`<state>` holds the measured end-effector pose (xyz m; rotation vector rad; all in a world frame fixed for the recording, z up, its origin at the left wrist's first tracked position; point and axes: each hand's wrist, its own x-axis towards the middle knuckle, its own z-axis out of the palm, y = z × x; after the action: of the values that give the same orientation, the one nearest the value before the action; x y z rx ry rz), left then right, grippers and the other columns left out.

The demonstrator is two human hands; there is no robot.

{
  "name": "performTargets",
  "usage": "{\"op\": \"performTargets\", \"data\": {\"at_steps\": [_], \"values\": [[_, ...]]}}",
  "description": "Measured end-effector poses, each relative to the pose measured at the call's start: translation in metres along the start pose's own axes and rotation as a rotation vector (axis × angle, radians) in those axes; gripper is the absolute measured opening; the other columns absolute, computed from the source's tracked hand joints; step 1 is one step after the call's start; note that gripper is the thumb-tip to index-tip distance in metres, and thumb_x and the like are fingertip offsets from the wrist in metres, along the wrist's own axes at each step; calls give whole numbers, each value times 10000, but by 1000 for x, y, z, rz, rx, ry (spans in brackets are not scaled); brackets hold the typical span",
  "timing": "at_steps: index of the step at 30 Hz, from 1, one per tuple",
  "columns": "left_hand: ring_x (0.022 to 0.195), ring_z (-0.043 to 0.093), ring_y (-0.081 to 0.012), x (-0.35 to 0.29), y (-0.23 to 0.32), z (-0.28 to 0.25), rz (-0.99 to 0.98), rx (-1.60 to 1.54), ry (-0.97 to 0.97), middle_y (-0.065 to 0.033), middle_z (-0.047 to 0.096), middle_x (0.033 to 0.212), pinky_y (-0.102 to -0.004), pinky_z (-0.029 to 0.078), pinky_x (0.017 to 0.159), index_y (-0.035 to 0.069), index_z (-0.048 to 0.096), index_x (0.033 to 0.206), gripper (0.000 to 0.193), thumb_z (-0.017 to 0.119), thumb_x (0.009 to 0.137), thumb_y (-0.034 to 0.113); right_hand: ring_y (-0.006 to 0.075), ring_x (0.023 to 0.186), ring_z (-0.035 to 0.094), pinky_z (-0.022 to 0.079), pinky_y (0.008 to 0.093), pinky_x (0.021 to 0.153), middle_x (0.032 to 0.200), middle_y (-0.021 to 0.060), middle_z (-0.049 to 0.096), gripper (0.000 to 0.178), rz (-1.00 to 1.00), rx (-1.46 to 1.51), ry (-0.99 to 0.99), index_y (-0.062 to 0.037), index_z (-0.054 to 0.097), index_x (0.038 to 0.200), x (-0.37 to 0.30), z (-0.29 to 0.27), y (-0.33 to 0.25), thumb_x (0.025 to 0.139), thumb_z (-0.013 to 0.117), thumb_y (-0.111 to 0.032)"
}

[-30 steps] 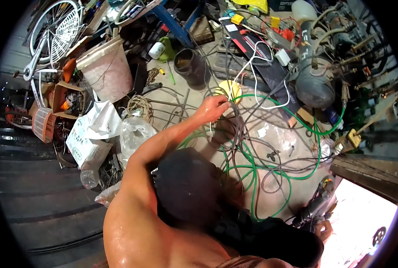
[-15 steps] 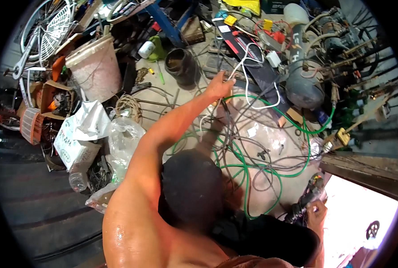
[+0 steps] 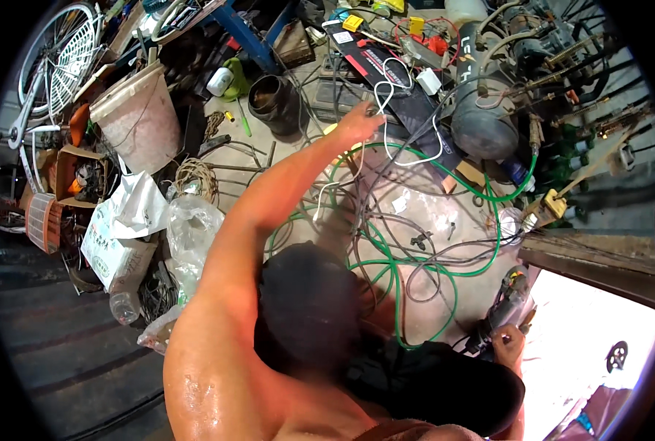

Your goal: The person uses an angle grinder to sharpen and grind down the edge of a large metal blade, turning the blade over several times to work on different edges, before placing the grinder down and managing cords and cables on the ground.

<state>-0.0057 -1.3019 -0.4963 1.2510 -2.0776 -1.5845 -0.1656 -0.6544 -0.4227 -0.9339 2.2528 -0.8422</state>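
Observation:
My left arm stretches across the floor, and my left hand is closed around a thin white cable. The cable loops off beyond my fingers over a long dark box with red markings. Something yellowish shows under my wrist. Low on the right, my right hand has its fingers curled beside a black power tool, perhaps an angle grinder. Whether the fingers touch the tool or pinch something small is not clear. A dark rounded cloth-like shape covers the floor between my arms.
Tangled grey cords and a green hose lie over the floor. A grey tank with pipes stands at the right. A dark pot, a dirty white bucket, a clear plastic bag and a bicycle wheel lie to the left.
The whole view has shifted, with the surroundings sliding left and up. My left hand has moved slightly right over the floor, bending the white cable into a new loop. My right hand stays by the tool.

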Motion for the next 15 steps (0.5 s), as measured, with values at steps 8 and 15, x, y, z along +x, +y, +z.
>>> {"op": "performTargets", "data": {"at_steps": [8, 15], "values": [[833, 746, -248, 22, 40, 43, 27, -150, 72, -167, 729, 1068, -392, 591, 712, 8, 567, 1281, 335, 603, 1005, 195, 161, 704, 623, 506, 322, 668, 737, 80, 676, 140, 30, -77, 20, 25, 666, 844, 6, -11, -39, 895, 701, -101], [777, 737, -224, 123, -12, 52, 169, -57, 178, -131, 724, 1000, -357, 599, 656, 35, 566, 1240, 220, 588, 1028, 88, 133, 695, 583, 475, 314, 638, 722, 67, 656, 169, 39, -24, -77, 31, 655, 827, 33, -2, -95, 894, 716, -112]]}}
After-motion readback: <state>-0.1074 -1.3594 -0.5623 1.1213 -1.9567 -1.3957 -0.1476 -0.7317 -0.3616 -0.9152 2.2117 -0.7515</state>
